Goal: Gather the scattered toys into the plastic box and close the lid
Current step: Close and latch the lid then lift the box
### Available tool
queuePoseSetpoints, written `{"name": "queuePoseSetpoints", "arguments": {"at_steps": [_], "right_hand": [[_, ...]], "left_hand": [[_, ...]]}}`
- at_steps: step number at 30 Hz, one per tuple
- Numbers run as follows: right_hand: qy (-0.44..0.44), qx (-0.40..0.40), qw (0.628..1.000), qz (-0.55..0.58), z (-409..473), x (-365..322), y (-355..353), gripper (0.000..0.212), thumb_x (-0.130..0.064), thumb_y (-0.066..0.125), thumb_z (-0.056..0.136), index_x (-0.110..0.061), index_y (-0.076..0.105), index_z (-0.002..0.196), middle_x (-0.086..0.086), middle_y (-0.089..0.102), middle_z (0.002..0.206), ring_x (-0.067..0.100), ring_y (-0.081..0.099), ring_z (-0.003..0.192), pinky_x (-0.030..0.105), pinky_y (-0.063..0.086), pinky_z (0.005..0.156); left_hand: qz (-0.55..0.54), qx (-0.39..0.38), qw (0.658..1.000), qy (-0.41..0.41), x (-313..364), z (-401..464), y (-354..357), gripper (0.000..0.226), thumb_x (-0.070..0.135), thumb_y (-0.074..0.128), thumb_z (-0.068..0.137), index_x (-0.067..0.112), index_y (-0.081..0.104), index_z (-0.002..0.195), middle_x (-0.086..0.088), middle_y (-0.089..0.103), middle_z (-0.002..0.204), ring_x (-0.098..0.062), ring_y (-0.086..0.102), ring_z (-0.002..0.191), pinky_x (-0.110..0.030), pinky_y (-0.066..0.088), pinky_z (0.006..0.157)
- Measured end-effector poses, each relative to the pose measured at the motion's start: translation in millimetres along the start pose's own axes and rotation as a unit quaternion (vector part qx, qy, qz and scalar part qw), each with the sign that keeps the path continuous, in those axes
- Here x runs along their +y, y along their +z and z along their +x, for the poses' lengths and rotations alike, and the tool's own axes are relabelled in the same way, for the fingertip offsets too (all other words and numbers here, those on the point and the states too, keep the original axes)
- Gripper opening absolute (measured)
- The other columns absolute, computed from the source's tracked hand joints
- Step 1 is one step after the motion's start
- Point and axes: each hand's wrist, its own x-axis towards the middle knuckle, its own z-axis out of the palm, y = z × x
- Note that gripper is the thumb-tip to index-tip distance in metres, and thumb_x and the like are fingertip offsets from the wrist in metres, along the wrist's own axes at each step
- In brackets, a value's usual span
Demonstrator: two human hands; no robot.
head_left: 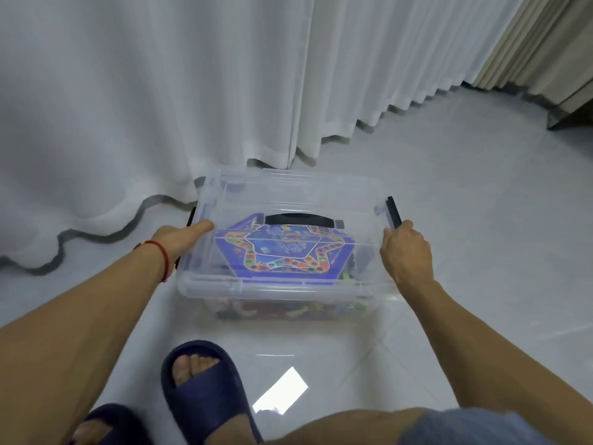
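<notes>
Box (282, 297) of clear plastic, standing on pale floor tiles (481, 203) at the centre of the view, just short of white curtains (160, 91) at twelve o'clock. Lid (288, 191) laid across the top, clear too, with a black carry handle (300, 219) at its middle. Seen through the lid: a blue star-shaped game board (282, 252) with an orange track, lying flat. Below it, through the near wall, a jumble of small coloured toys (288, 311).

Left hand (179, 237) at nine o'clock of the box, thumb stretched straight along the lid's edge; other fingers hidden down the side by the black left latch (192, 216), so grip not to be told. Red cord (160, 255) round that wrist.

Right hand (406, 252) at three o'clock, fingers curled over the lid's rim and closed on the black right latch (393, 212), tilted up and outward, not snapped down.

Two dark blue slippers (205, 390) at six and seven o'clock, toes showing. Bright window glare (280, 391) on the tiles at six o'clock.
</notes>
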Motion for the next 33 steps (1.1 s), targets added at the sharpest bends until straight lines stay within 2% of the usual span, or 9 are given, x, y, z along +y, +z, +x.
{"name": "queuePoseSetpoints", "arguments": {"at_steps": [2, 4, 8, 12, 18, 22, 25, 30, 33], "right_hand": [[-0.001, 0.007, 1.0, -0.003, 0, 0, 1, 0.031, -0.028, 0.038, 0.105, 0.0, 0.047, 0.111, 0.025, 0.065, 0.106, 0.042, 0.063, 0.089, 0.039, 0.044, 0.07], [0.0, 0.007, 1.0, 0.003, 0, 0, 0, 0.032, -0.028, 0.038, 0.104, 0.002, 0.047, 0.111, 0.028, 0.064, 0.106, 0.044, 0.062, 0.09, 0.04, 0.044, 0.07], [0.028, -0.016, 0.999, 0.034, -1, -4, -3, 0.036, -0.029, 0.039, 0.104, 0.004, 0.043, 0.117, 0.031, 0.061, 0.112, 0.047, 0.061, 0.096, 0.042, 0.045, 0.074], [0.031, -0.071, 0.994, 0.071, 4, -3, -10, 0.038, -0.03, 0.038, 0.104, 0.002, 0.041, 0.124, 0.028, 0.059, 0.11, 0.042, 0.058, 0.086, 0.04, 0.044, 0.071], [0.072, -0.169, 0.957, 0.226, 16, -12, -41, 0.027, -0.02, 0.053, 0.099, -0.005, 0.053, 0.121, 0.015, 0.057, 0.087, 0.029, 0.055, 0.067, 0.045, 0.058, 0.061], [0.061, -0.188, 0.934, 0.296, 13, -50, -85, 0.032, -0.014, 0.06, 0.097, -0.008, 0.052, 0.128, 0.017, 0.058, 0.099, 0.032, 0.057, 0.081, 0.046, 0.057, 0.063], [0.003, -0.202, 0.924, 0.324, 8, -88, -125, 0.035, -0.015, 0.068, 0.092, -0.005, 0.057, 0.124, 0.015, 0.056, 0.086, 0.029, 0.053, 0.07, 0.04, 0.052, 0.057], [-0.001, -0.244, 0.882, 0.402, -18, -172, -176, 0.05, -0.047, 0.072, 0.082, -0.003, 0.065, 0.105, 0.01, 0.061, 0.079, 0.028, 0.058, 0.066, 0.034, 0.05, 0.056], [-0.038, -0.266, 0.869, 0.415, -42, -221, -196, 0.053, -0.048, 0.073, 0.077, -0.005, 0.066, 0.108, 0.008, 0.06, 0.076, 0.026, 0.054, 0.059, 0.033, 0.047, 0.054]], "left_hand": [[0.001, 0.02, 1.0, 0.022, 1, 3, 1, 0.097, 0.078, 0.077, 0.036, 0.011, 0.066, 0.105, -0.011, 0.07, 0.103, -0.032, 0.069, 0.086, -0.047, 0.058, 0.08], [0.036, 0.066, 0.993, 0.094, 7, 1, 2, 0.074, 0.067, 0.078, 0.046, 0.013, 0.065, 0.095, -0.012, 0.07, 0.095, -0.033, 0.069, 0.08, -0.046, 0.06, 0.071], [0.1, 0.112, 0.979, 0.14, 22, -21, 10, 0.058, 0.046, 0.072, 0.073, 0.013, 0.05, 0.116, -0.016, 0.063, 0.115, -0.04, 0.063, 0.098, -0.042, 0.054, 0.084], [0.162, 0.152, 0.963, 0.156, 31, -25, 15, 0.043, 0.031, 0.066, 0.083, 0.012, 0.05, 0.119, -0.017, 0.06, 0.117, -0.041, 0.059, 0.104, -0.039, 0.047, 0.081], [-0.028, 0.045, 0.993, 0.103, 18, -7, -6, 0.05, 0.026, 0.066, 0.06, 0.022, 0.05, 0.107, -0.016, 0.064, 0.1, -0.036, 0.067, 0.082, -0.054, 0.058, 0.072], [-0.099, 0.047, 0.985, 0.132, 21, -27, -50, 0.038, 0.026, 0.074, 0.062, 0.014, 0.053, 0.091, -0.011, 0.052, 0.073, -0.026, 0.054, 0.059, -0.045, 0.052, 0.051], [-0.159, 0.076, 0.972, 0.155, 27, -63, -99, 0.038, 0.025, 0.082, 0.073, 0.013, 0.046, 0.073, -0.01, 0.049, 0.068, -0.023, 0.049, 0.055, -0.026, 0.046, 0.046], [-0.258, 0.087, 0.947, 0.172, 28, -150, -206, 0.038, 0.045, 0.079, 0.07, 0.011, 0.07, 0.085, -0.003, 0.065, 0.073, -0.021, 0.056, 0.06, -0.023, 0.042, 0.05], [-0.285, 0.111, 0.936, 0.174, 14, -212, -268, 0.046, 0.044, 0.067, 0.076, 0.008, 0.073, 0.103, -0.003, 0.063, 0.073, -0.017, 0.056, 0.048, -0.019, 0.042, 0.04]]}}
